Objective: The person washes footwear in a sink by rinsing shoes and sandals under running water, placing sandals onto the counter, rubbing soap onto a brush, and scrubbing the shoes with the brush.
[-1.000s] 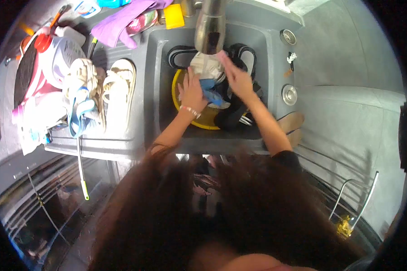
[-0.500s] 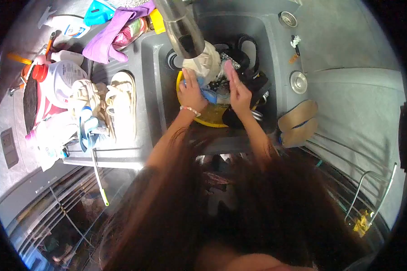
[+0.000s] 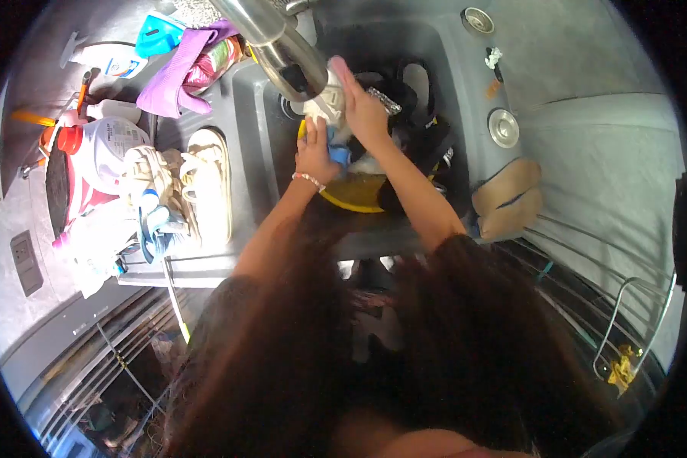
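We see a cream piece (image 3: 327,107), apparently a shoe, lying in the upper part of the sink (image 3: 282,206), partly hidden by the tap (image 3: 294,65). Just below it we make out something blue (image 3: 339,156), soft-looking and bunched against our left grip (image 3: 315,155); we cannot tell whether the two are joined. Our right grip (image 3: 366,118) has a slim pink item (image 3: 340,69), tilted, its outline blurred.

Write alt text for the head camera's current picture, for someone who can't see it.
A person's left hand and right hand reach to a yellow basin in a grey sink, near a metal faucet and a dark shoe. Pale sandals sit to the left, near a red-capped bottle; tan slippers rest to the sink's right.
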Available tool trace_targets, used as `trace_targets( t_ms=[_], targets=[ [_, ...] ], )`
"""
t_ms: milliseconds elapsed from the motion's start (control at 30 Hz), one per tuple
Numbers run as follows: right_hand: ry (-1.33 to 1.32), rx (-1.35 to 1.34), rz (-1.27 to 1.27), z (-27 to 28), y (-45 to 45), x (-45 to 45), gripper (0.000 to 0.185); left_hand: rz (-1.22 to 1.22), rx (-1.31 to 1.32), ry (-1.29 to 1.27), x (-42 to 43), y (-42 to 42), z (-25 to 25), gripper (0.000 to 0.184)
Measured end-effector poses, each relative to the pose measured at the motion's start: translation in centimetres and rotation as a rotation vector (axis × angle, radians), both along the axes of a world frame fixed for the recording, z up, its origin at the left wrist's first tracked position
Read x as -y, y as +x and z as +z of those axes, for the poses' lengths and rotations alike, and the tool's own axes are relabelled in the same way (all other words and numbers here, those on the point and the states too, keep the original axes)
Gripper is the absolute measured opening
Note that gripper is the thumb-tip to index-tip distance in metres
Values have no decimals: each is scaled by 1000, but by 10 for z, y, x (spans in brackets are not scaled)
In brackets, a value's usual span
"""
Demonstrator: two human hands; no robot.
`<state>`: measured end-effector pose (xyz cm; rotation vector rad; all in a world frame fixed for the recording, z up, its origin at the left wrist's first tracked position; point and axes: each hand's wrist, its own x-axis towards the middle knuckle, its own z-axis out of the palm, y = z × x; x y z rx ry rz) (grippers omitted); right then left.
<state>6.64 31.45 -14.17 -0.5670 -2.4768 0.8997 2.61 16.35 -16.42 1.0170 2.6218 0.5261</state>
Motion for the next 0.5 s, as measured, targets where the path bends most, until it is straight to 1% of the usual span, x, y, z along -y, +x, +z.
trace_targets(
  t_ms=[33,67,133,167,233,267,300,333,367,400,433,467,500],
  targets=[
    [-11,77,-71,1,-6,2,54,13,-15,-65,1,4,-1,98],
    [-17,140,-149,3,-12,1,50,7,-19,-64,1,3,0,98],
    [30,124,-124,-13,34,23,50,5,33,-43,4,-5,-6,99],
    [-66,113,-57,-24,62,35,49,1,39,-6,7,-8,-9,99],
    [-61,197,-4,-16,68,35,51,-13,28,-20,9,-10,-8,98],
    [-59,201,-2,-16,50,22,51,-32,20,-30,9,-10,-9,98],
    [43,169,-34,-10,21,4,55,-33,27,33,11,-10,-12,97],
    [147,136,-63,-8,-1,-9,59,-31,33,35,11,-8,-16,97],
    [184,145,-108,-8,-12,-14,60,-37,29,57,11,-6,-19,97],
    [178,139,-118,-6,4,-3,60,-57,13,75,12,-12,-16,97],
    [66,199,-45,-8,33,11,58,-34,77,-28,13,-12,-11,98],
    [-53,270,34,-15,60,27,55,-46,93,-53,13,-13,-5,99],
    [-114,230,58,-28,72,38,57,-41,87,-37,14,-14,-10,100]
  ],
)
